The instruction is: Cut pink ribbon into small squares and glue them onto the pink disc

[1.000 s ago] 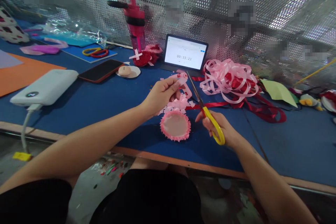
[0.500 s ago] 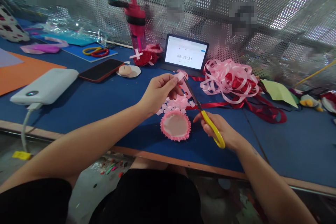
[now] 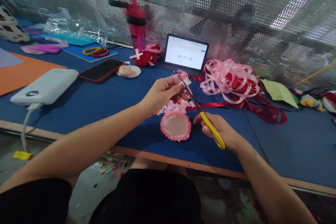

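Observation:
My left hand (image 3: 170, 90) is closed in a pinch on a pink ribbon, of which little shows at the fingertips. My right hand (image 3: 216, 126) grips a pair of scissors (image 3: 211, 127) by its yellow handles. The dark blades point up and left, their tips at the left fingertips. Below the hands lies a round pale disc (image 3: 175, 126) edged with pink ribbon pieces. Several small cut pink ribbon pieces (image 3: 172, 106) are heaped just behind it. A pink ribbon roll (image 3: 184, 76) sits just beyond the left fingers.
Loose pink ribbon (image 3: 228, 80) and red ribbon (image 3: 273, 110) lie to the right. A tablet (image 3: 186, 51) stands at the back beside a pink bottle (image 3: 135, 21). A phone (image 3: 102, 70), a power bank (image 3: 46, 85) and more scissors (image 3: 96, 51) lie left.
My left hand has moved slightly down and right, and its ribbon shows less. The scissors have shifted slightly left, with their tips now at the left fingertips.

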The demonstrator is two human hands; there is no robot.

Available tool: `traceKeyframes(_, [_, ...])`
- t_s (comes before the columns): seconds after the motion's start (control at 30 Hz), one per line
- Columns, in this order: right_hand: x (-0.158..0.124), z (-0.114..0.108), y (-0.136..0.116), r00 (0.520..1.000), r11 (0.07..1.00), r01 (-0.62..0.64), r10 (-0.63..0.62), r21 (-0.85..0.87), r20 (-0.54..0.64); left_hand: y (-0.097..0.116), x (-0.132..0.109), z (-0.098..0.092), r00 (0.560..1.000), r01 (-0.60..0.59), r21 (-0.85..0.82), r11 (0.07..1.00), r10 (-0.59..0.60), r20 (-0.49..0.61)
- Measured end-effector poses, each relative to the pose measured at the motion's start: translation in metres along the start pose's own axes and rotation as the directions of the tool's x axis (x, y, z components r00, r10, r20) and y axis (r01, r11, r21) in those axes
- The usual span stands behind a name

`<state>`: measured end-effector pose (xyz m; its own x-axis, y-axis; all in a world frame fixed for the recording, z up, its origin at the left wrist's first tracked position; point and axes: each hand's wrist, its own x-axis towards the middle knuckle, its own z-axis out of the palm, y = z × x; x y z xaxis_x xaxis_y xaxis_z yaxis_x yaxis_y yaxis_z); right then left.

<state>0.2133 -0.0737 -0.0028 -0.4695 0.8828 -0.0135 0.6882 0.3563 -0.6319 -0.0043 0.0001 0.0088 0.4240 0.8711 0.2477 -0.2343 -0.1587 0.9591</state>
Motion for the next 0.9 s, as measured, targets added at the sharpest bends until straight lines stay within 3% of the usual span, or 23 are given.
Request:
traceKeyframes(0.37, [-0.0001,0.0016,-0.0029,1.0,0.998,-0.009,0.01,0.059,-0.008,-0.0003,0.0006,-0.003,0.999,0.045,0.048,0.998,-0.045,0.011])
traceKeyframes(0.9, [0.0024,0.0084,0.0018,0.988,0.971,-0.138,0.15,0.197,-0.044,0.0007,0.0017,-0.0031,0.998,0.061,0.055,0.997,-0.062,0.017])
